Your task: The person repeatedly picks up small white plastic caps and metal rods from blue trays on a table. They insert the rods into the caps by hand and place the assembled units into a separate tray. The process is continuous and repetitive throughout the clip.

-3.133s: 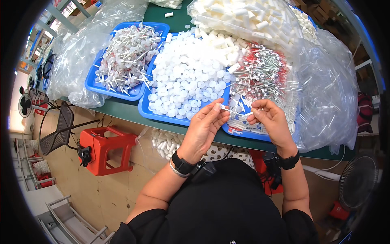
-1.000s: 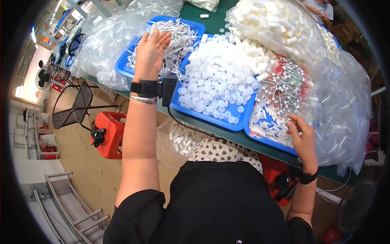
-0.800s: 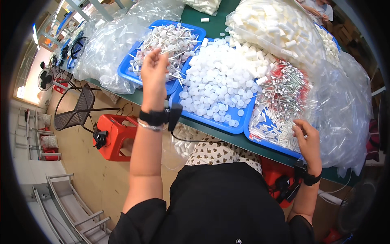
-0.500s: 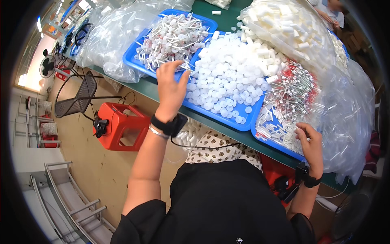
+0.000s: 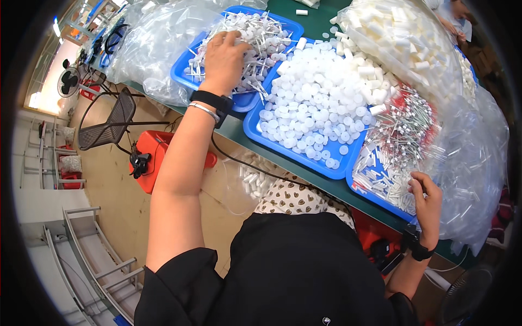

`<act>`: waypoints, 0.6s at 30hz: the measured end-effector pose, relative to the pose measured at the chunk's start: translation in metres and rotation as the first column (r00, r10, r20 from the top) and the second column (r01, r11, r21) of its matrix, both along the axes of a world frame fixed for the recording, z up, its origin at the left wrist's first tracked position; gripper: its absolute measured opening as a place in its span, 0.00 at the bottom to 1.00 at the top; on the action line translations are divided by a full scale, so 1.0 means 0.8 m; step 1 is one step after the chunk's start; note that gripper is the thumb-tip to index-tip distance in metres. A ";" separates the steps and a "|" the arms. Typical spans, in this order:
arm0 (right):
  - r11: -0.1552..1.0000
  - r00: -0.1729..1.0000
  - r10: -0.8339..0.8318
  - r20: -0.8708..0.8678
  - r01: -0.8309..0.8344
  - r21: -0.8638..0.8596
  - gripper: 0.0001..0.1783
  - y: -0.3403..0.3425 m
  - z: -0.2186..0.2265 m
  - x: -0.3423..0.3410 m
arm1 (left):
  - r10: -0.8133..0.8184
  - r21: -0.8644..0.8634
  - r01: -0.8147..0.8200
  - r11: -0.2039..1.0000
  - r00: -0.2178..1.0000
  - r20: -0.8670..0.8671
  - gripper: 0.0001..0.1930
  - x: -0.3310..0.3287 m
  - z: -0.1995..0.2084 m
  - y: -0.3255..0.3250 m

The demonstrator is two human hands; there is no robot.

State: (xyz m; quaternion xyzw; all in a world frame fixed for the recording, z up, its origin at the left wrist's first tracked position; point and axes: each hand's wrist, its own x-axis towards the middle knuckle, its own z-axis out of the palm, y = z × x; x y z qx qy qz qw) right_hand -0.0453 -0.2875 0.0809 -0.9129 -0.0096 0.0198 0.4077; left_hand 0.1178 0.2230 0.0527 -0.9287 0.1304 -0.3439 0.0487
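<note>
My left hand (image 5: pixel 224 61) rests over a heap of assembled pieces, white sticks with translucent discs (image 5: pixel 260 41), in the left blue tray (image 5: pixel 182 76). Its fingers are bent over the heap, the thumb apart from them, and no held piece shows. My right hand (image 5: pixel 427 201) is by the near right edge of the right blue tray (image 5: pixel 375 200). Thumb and forefinger are drawn together there; anything between them is too small to make out. That tray holds short white tubes (image 5: pixel 383 176) and a pile of thin metal pins with red parts (image 5: pixel 405 122).
Between them, a blue tray (image 5: pixel 331 171) holds loose translucent discs (image 5: pixel 310 103) beside white foam cylinders (image 5: pixel 375 76). Clear plastic bags (image 5: pixel 149 54) lie at both ends of the green table (image 5: pixel 234 130). A red stool (image 5: pixel 149 152) and chair (image 5: pixel 111 119) stand left. Another person (image 5: pixel 457 22) is far right.
My left hand has moved away from me, from the left tray's near edge onto the heap. My right hand keeps its place by the right tray. The whole view has shifted slightly.
</note>
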 end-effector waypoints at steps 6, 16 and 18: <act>0.999 1.000 -0.005 -0.006 0.005 -0.035 0.10 -0.008 0.006 0.002 | 0.073 -0.087 -0.073 0.993 0.997 -0.007 0.15 0.004 0.013 0.032; 0.998 1.000 -0.010 -0.014 0.009 -0.063 0.11 -0.022 0.007 0.000 | 0.133 -0.195 -0.146 0.970 0.988 -0.079 0.20 0.025 0.008 0.069; 0.997 1.000 -0.011 -0.011 0.010 -0.073 0.10 -0.023 0.005 -0.001 | 0.145 -0.141 -0.153 0.978 0.987 -0.071 0.21 0.025 -0.004 0.065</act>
